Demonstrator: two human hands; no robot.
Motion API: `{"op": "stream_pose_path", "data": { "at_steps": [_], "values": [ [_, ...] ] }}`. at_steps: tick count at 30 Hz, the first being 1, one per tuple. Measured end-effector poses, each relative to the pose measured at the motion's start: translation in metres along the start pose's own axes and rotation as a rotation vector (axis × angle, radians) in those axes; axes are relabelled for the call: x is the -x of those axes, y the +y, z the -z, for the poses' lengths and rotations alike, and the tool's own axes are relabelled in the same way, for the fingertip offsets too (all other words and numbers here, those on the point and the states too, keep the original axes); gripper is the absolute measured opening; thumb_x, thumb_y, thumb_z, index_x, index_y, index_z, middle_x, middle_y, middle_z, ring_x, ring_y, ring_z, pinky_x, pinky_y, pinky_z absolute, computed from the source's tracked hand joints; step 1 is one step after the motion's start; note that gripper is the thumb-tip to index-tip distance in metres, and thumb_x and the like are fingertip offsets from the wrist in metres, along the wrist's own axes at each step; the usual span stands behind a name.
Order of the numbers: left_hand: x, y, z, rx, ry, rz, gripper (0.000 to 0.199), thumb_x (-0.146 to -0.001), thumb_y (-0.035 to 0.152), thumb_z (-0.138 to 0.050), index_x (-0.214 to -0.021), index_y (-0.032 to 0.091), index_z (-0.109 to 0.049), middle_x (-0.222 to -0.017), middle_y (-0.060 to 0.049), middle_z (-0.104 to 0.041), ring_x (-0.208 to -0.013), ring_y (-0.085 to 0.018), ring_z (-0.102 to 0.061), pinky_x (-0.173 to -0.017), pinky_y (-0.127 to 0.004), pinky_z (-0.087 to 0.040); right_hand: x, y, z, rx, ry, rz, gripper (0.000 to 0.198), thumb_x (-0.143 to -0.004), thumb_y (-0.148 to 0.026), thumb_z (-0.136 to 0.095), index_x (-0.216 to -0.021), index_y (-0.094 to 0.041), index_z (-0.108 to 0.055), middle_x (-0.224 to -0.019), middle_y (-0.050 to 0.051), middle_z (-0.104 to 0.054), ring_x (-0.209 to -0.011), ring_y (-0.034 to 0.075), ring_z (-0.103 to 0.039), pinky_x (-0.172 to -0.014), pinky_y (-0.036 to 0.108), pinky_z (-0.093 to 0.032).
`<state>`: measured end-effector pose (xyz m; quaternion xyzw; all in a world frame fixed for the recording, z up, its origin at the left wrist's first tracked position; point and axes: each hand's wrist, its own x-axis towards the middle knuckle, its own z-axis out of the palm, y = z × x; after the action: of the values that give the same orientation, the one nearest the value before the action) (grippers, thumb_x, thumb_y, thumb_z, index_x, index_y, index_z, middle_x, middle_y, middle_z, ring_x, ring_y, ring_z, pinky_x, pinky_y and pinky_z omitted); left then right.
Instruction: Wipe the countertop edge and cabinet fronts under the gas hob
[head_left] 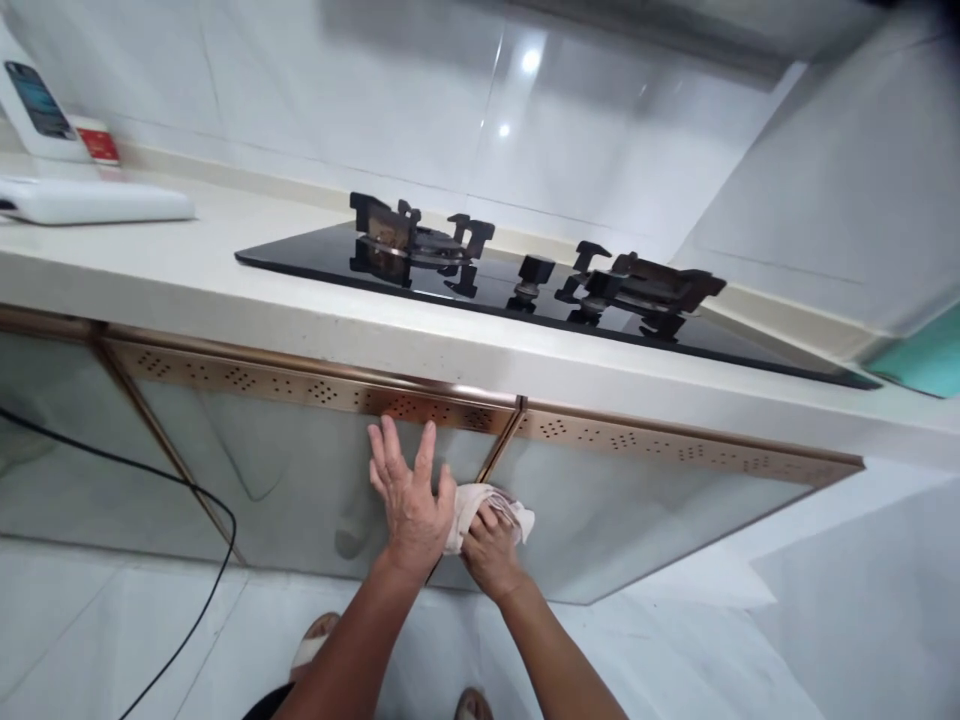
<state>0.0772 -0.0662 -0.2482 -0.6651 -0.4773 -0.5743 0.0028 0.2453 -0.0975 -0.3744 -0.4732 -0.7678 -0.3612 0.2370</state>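
Observation:
My left hand (414, 500) lies with fingers spread against the left cabinet door (315, 480), its fingertips just under the copper perforated strip (322, 391). My right hand (491, 548) is closed on a pale cloth (469, 505) and presses it near the seam between the two doors. The cloth bunches around the fingers and covers part of the door edge. To the right is the other frosted cabinet door (615, 510), with a similar copper strip along its top.
Above the doors runs a white countertop (300, 310) holding a black gas hob (465, 295) with raised burner supports. A white appliance (97, 200) stands at the far left. A black cable (232, 530) hangs across the left side. A green object (922, 350) is at the right edge.

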Motion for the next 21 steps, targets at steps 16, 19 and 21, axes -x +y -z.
{"op": "stream_pose_path", "data": {
  "at_steps": [16, 19, 21],
  "values": [
    [0.028, -0.027, 0.012, -0.061, -0.059, -0.132, 0.05, -0.096, 0.019, -0.048, -0.146, 0.026, -0.047, -0.163, -0.017, -0.026, -0.152, -0.037, -0.023, -0.11, -0.061, -0.037, -0.043, -0.045, 0.036, -0.478, 0.106, -0.572, 0.032, -0.08, -0.02, -0.051, -0.11, -0.022, -0.061, -0.113, 0.01, -0.054, -0.107, 0.029, -0.049, -0.092, 0.045, -0.042],
    [0.024, -0.018, 0.033, -0.027, 0.006, -0.283, 0.049, -0.095, 0.018, -0.05, -0.144, 0.026, -0.045, -0.155, -0.017, -0.038, -0.149, -0.034, -0.029, -0.111, -0.056, -0.038, -0.03, -0.039, 0.032, -0.581, 0.181, -0.741, 0.042, -0.083, -0.032, -0.051, -0.124, -0.023, -0.057, -0.119, 0.011, -0.056, -0.113, 0.03, -0.05, -0.096, 0.046, -0.043],
    [0.0, -0.006, 0.054, -0.019, 0.096, -0.404, 0.051, -0.094, 0.018, -0.054, -0.143, 0.027, -0.043, -0.153, -0.016, -0.039, -0.149, -0.033, -0.03, -0.114, -0.054, -0.036, -0.024, -0.031, 0.033, -0.669, 0.215, -0.898, 0.049, -0.082, -0.041, -0.053, -0.126, -0.021, -0.058, -0.121, 0.013, -0.057, -0.115, 0.032, -0.051, -0.099, 0.048, -0.043]
  ]
}}
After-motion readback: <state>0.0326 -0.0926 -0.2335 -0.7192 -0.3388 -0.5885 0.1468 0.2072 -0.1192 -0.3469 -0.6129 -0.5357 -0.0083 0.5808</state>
